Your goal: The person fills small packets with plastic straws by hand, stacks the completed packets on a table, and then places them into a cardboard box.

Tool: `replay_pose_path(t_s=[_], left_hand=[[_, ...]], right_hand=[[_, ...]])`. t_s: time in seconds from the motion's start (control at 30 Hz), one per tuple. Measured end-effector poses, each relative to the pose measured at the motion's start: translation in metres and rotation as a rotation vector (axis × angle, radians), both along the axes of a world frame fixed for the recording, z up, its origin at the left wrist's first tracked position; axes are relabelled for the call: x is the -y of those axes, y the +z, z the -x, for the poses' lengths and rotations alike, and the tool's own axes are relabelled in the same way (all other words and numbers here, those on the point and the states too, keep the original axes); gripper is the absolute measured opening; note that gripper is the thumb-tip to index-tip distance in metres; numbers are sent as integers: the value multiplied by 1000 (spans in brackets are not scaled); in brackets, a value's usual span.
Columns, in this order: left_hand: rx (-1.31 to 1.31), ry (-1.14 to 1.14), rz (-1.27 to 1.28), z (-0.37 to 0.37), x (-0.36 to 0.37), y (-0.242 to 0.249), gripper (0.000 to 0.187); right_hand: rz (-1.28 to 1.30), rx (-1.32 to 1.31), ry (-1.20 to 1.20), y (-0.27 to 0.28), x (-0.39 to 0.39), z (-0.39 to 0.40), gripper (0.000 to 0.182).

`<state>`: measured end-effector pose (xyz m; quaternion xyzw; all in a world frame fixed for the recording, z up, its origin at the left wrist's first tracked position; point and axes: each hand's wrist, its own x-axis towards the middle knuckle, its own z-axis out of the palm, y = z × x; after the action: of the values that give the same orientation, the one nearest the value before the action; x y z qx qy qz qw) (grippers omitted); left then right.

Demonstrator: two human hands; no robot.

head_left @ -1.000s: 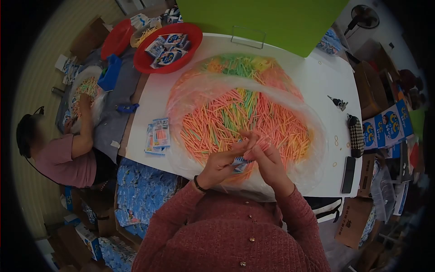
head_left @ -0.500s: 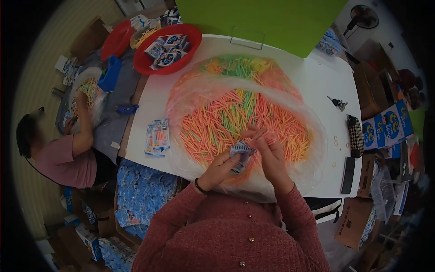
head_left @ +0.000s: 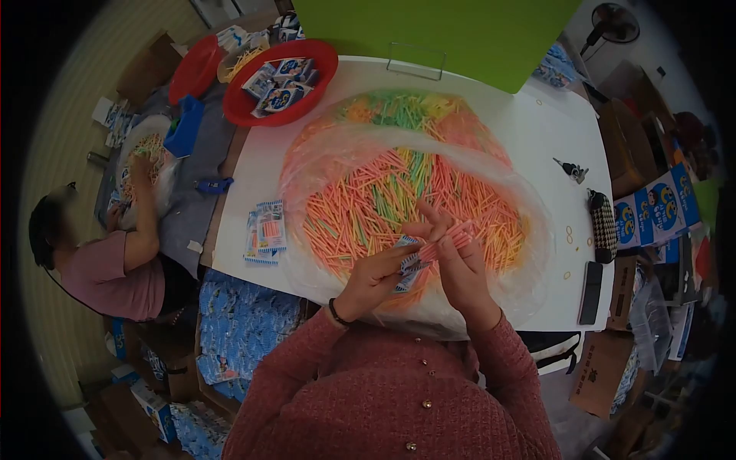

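Observation:
Over the near part of a large clear plastic bag (head_left: 540, 284), my left hand (head_left: 368, 284) pinches a small blue-and-white printed packet (head_left: 410, 272). My right hand (head_left: 466, 285) has its fingers closed around a small bunch of pink sticks (head_left: 454, 239). The left ends of the bunch point toward the packet's upper edge, right beside it. Below both hands, the bag lies open on the white table with a heap of pink, green and yellow sticks (head_left: 360, 203) in it. Several blue-edged packets with pink sticks showing (head_left: 270, 226) lie left of the bag.
A red basin (head_left: 326, 80) with printed packets stands at the back left. At the table's right are keys (head_left: 572, 172), a checked pouch (head_left: 602, 226) and a phone (head_left: 589, 294). A green panel (head_left: 437, 38) borders the back. Another person (head_left: 115, 272) works at the left table.
The bunch of pink sticks in my right hand has turned more level and come closer to the packet's top. My left hand has shifted slightly, still gripping the packet.

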<state>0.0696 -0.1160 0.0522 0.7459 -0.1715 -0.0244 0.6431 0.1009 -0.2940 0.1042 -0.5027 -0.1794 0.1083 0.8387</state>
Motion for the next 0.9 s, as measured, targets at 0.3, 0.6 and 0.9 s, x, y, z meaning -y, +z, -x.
replay_pose_path(t_s=[0.3, 0.6, 0.9], left_hand=[[-115, -4, 109, 2, 0, 1, 31], [-222, -68, 97, 3, 10, 0, 21], [-318, 43, 263, 1, 5, -3, 19]], right_hand=[[410, 193, 110, -20, 7, -1, 19], [176, -123, -40, -18, -9, 0, 22], [8, -214, 27, -20, -4, 7, 22]])
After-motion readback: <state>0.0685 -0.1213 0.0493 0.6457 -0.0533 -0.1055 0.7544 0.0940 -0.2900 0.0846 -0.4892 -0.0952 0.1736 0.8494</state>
